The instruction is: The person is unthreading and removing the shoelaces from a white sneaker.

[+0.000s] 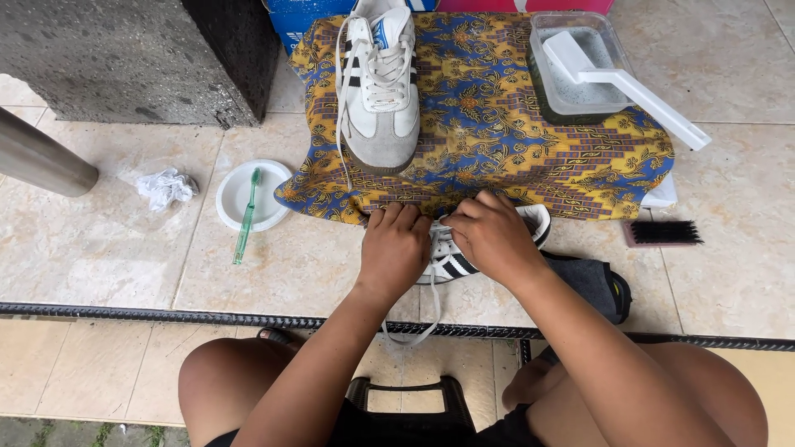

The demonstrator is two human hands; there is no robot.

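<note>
Daylight was soft and even, bright across the pale tiles [290,273]. Only faint shadows sat under the left hand [395,248] and right hand [493,236]. Focus stayed sharp; edges bowed slightly, without glare.

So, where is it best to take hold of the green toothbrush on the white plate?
Probably by the lower handle end of the green toothbrush, from the near side: it sticks out past the white plate rim onto the tiles, while the head rests on the plate.

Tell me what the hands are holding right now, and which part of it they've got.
Both the left hand and right hand grip a white sneaker around its laced upper; the exact finger contact is hidden.
</note>
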